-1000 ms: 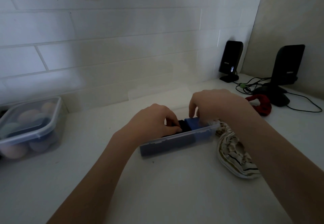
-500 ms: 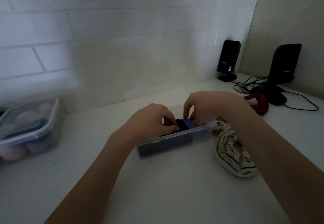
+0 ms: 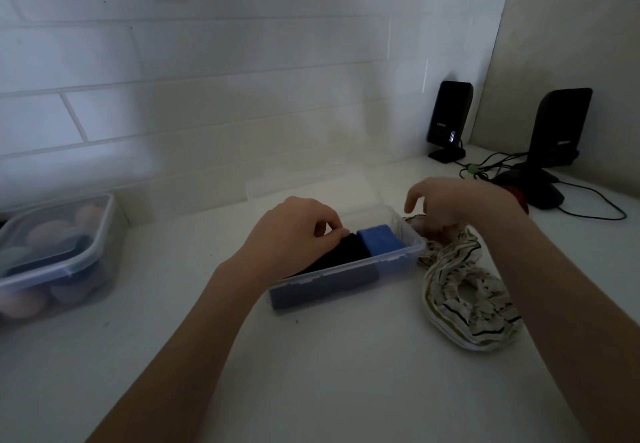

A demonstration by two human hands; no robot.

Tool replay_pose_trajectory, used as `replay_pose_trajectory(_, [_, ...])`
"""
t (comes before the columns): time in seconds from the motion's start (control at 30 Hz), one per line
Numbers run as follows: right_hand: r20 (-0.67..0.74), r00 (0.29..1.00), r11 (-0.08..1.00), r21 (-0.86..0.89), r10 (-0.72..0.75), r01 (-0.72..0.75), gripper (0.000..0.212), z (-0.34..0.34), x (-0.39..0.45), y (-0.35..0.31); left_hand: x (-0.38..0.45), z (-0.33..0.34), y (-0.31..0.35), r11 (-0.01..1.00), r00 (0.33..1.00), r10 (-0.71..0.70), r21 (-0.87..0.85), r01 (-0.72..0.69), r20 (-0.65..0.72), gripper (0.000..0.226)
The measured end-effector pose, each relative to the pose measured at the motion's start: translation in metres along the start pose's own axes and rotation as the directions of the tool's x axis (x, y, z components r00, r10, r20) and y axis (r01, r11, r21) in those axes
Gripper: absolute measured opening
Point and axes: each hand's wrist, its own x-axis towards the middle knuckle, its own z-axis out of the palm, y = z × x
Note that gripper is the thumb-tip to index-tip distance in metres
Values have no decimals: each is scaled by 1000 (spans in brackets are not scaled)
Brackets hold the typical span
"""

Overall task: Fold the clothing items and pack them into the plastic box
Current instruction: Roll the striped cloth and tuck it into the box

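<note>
A clear plastic box point(image 3: 407, 234) lies on the white counter, its lid open against the wall. Inside sit a folded black item point(image 3: 341, 253) and, to its right, a folded blue item point(image 3: 380, 241). My left hand point(image 3: 294, 234) rests on the black item, fingers pressing its top edge. My right hand point(image 3: 457, 201) hovers just right of the box, fingers spread, over the near end of a crumpled cream striped garment point(image 3: 464, 300). A red item point(image 3: 519, 196) peeks out behind my right wrist.
A closed clear container point(image 3: 55, 259) with rounded pastel things stands at the left. Two black speakers point(image 3: 450, 116) point(image 3: 557, 130) with trailing cables point(image 3: 588, 207) stand at the back right corner. The tiled wall is close behind the box.
My right hand has left the blue item in the box and moved right, over the striped garment. My left hand stays on the black item.
</note>
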Motion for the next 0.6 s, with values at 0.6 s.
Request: replay_pose_trajectory(0.6, [-598, 791, 882, 293, -131, 368, 33, -25, -11, -34, 0, -4, 4, 971, 985, -118, -224, 88, -128, 35])
